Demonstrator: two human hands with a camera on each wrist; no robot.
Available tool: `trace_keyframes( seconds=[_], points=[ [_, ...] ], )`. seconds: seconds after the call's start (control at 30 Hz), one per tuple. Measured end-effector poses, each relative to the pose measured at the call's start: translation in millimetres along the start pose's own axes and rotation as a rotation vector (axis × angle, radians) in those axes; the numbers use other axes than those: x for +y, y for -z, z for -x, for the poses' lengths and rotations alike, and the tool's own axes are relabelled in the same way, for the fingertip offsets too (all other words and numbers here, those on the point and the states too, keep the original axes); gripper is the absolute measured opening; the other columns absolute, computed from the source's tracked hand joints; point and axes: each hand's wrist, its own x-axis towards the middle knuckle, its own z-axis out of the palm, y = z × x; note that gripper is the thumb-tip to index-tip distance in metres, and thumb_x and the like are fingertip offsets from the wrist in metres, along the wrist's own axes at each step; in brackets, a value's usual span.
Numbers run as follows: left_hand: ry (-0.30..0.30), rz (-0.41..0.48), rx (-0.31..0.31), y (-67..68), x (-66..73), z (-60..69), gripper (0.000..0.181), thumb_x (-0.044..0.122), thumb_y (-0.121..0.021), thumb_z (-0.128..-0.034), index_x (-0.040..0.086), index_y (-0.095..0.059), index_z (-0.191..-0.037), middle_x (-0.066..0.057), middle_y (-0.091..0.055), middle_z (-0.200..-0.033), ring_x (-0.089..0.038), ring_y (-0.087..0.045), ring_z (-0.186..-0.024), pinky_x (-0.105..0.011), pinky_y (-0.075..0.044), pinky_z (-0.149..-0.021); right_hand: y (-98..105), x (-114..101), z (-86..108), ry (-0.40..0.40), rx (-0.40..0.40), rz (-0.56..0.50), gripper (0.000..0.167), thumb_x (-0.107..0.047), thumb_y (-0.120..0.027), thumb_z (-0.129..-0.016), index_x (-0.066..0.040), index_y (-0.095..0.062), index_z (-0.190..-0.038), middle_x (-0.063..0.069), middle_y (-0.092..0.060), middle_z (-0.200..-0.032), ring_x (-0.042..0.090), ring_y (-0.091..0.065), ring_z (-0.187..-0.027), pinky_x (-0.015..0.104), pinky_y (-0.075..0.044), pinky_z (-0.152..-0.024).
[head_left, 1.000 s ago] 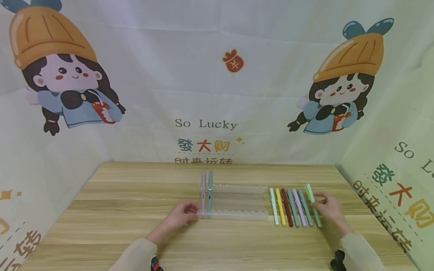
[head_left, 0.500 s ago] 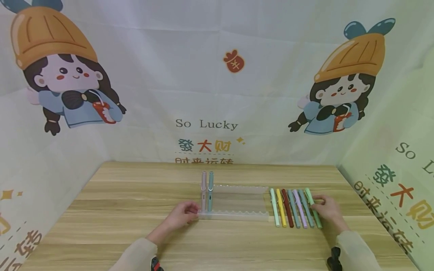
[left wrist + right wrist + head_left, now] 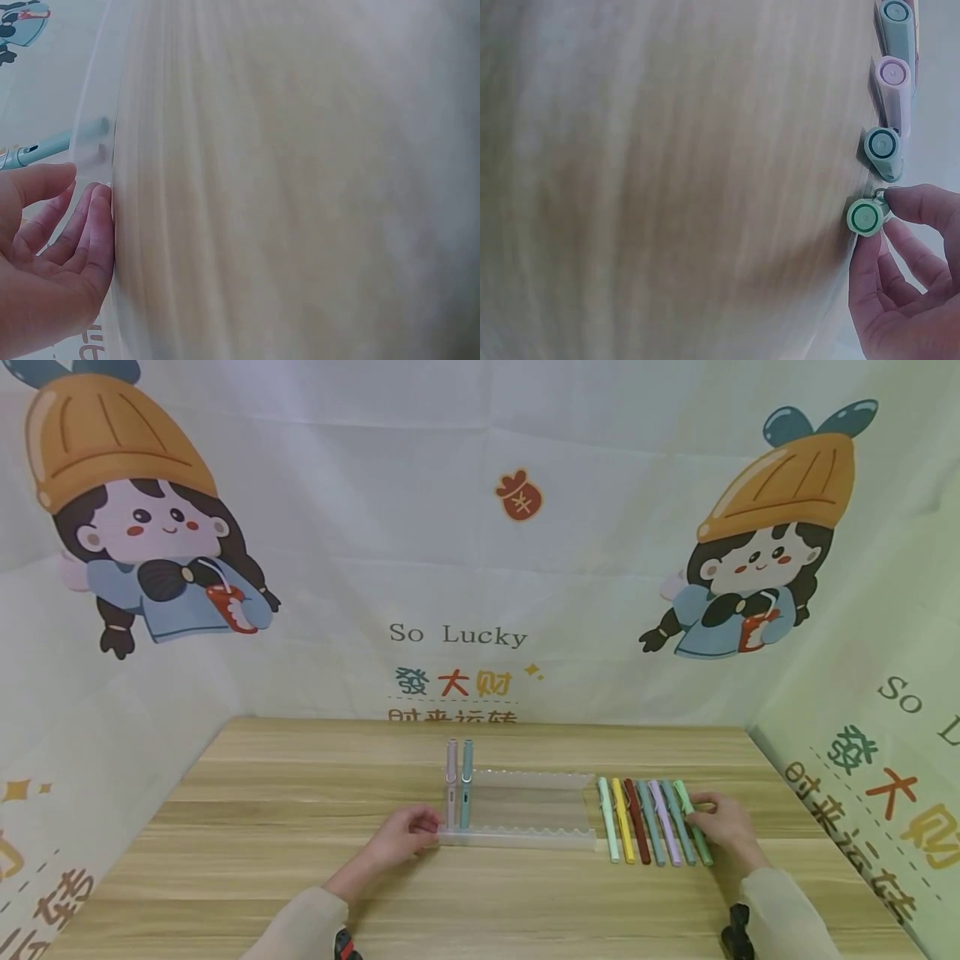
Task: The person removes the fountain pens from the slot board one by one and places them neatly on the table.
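Fingers [image 3: 865, 274] of the right hand [image 3: 725, 828] are clamped on the green pen [image 3: 701, 843], which lies on the worktop [image 3: 525, 902] at the right end of the loose row. The blue pen [image 3: 678, 823] lies just beside it, so a stray leftward nudge could roll that one into the others. Pinched between fingertips, the green pen might swivel if lifted off balance. The left hand [image 3: 407, 837] touches the clear rack [image 3: 525, 838] at its left end; I cannot tell whether its fingers grip. An uneven push there could shift the rack and jolt its pink pen [image 3: 452, 802] and teal pen [image 3: 466, 802].
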Motion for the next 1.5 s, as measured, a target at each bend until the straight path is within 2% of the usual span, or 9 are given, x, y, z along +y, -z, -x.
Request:
trace_keyframes(
  seconds=[0.17, 0.2, 0.4, 0.43, 0.67, 0.87, 1.03, 1.23, 1.5],
  points=[
    [0.003, 0.013, 0.001, -0.1, -2.5, -0.2, 0.019, -0.002, -0.055, -0.0818, -0.009, -0.053, -0.099, -0.010, -0.054, -0.086, -0.019, -0.052, -0.075, -0.034, -0.047, -0.060, -0.6, -0.3, 0.3, -0.014, -0.005, -0.011, 0.037, -0.010, -0.058, -0.076, 0.013, -0.051, -0.105, 0.028, -0.058, -0.088, 0.032, -0.056, -0.074, 0.038, -0.046, -0.061],
    [0.003, 0.015, 0.002, -0.3, 1.5, 1.5, 0.019, -0.003, -0.054, -0.0817, -0.010, -0.052, -0.099, -0.011, -0.054, -0.086, -0.020, -0.052, -0.075, -0.035, -0.047, -0.061, -0.6, -0.4, 0.2, -0.014, -0.005, -0.016, 0.037, -0.010, -0.058, -0.076, 0.013, -0.051, -0.105, 0.028, -0.057, -0.088, 0.032, -0.056, -0.074, 0.038, -0.046, -0.061],
    [0.008, 0.013, 0.003, -0.9, 1.3, 1.2, 0.019, -0.004, -0.054, -0.0812, -0.009, -0.053, -0.099, -0.009, -0.054, -0.085, -0.019, -0.052, -0.075, -0.034, -0.047, -0.061, -1.5, 2.6, -0.5, -0.028, -0.011, -0.069, 0.038, -0.010, -0.058, -0.078, 0.014, -0.049, -0.106, 0.030, -0.056, -0.090, 0.029, -0.058, -0.071, 0.035, -0.048, -0.058],
    [0.008, 0.012, 0.004, -0.8, -2.4, -0.3, 0.019, -0.003, -0.055, -0.0811, -0.008, -0.053, -0.099, -0.008, -0.054, -0.085, -0.018, -0.052, -0.075, -0.033, -0.047, -0.060, -1.4, 2.8, -0.3, -0.032, -0.012, -0.077, 0.038, -0.010, -0.058, -0.078, 0.014, -0.049, -0.107, 0.030, -0.056, -0.091, 0.028, -0.058, -0.070, 0.035, -0.048, -0.057],
    [-0.001, 0.012, 0.008, -0.5, 1.9, 1.1, 0.019, -0.002, -0.056, -0.0815, -0.010, -0.053, -0.099, -0.010, -0.054, -0.086, -0.019, -0.052, -0.075, -0.035, -0.047, -0.059, 1.2, -3.6, 6.3, 0.003, 0.049, -0.041, 0.038, -0.012, -0.055, -0.082, 0.012, -0.047, -0.110, 0.029, -0.054, -0.092, 0.032, -0.056, -0.074, 0.039, -0.046, -0.062],
    [0.010, 0.012, 0.013, -0.9, 0.2, -0.1, 0.019, -0.003, -0.055, -0.0822, -0.010, -0.053, -0.099, -0.010, -0.054, -0.086, -0.019, -0.052, -0.075, -0.036, -0.047, -0.060, -2.4, -13.0, 13.5, 0.083, 0.090, -0.042, 0.036, -0.011, -0.059, -0.080, 0.010, -0.052, -0.107, 0.020, -0.059, -0.084, 0.027, -0.056, -0.070, 0.032, -0.044, -0.056],
    [0.007, 0.015, 0.017, -1.1, -0.4, 0.0, 0.019, -0.003, -0.055, -0.0816, -0.010, -0.053, -0.099, -0.010, -0.054, -0.085, -0.020, -0.052, -0.075, -0.036, -0.047, -0.060, -9.0, -25.4, 20.6, 0.133, 0.075, -0.072, 0.034, -0.010, -0.059, -0.081, 0.008, -0.052, -0.109, 0.019, -0.059, -0.086, 0.024, -0.057, -0.067, 0.029, -0.044, -0.052],
    [-0.002, 0.017, 0.015, -1.1, 0.6, 1.0, 0.019, -0.003, -0.056, -0.0812, -0.010, -0.053, -0.098, -0.010, -0.054, -0.085, -0.019, -0.051, -0.075, -0.035, -0.047, -0.059, -17.1, -43.3, 24.8, 0.153, 0.052, -0.081, 0.035, -0.010, -0.058, -0.081, 0.007, -0.053, -0.111, 0.016, -0.059, -0.087, 0.020, -0.054, -0.066, 0.029, -0.041, -0.051],
    [0.000, 0.018, 0.017, -1.4, -0.3, 0.4, 0.019, -0.004, -0.055, -0.0813, -0.011, -0.052, -0.098, -0.011, -0.054, -0.085, -0.020, -0.052, -0.076, -0.036, -0.047, -0.060, -31.4, -63.0, 28.2, 0.163, 0.045, -0.184, 0.033, -0.010, -0.061, -0.080, 0.005, -0.055, -0.109, 0.012, -0.059, -0.086, 0.021, -0.057, -0.071, 0.027, -0.046, -0.052]
  ],
)
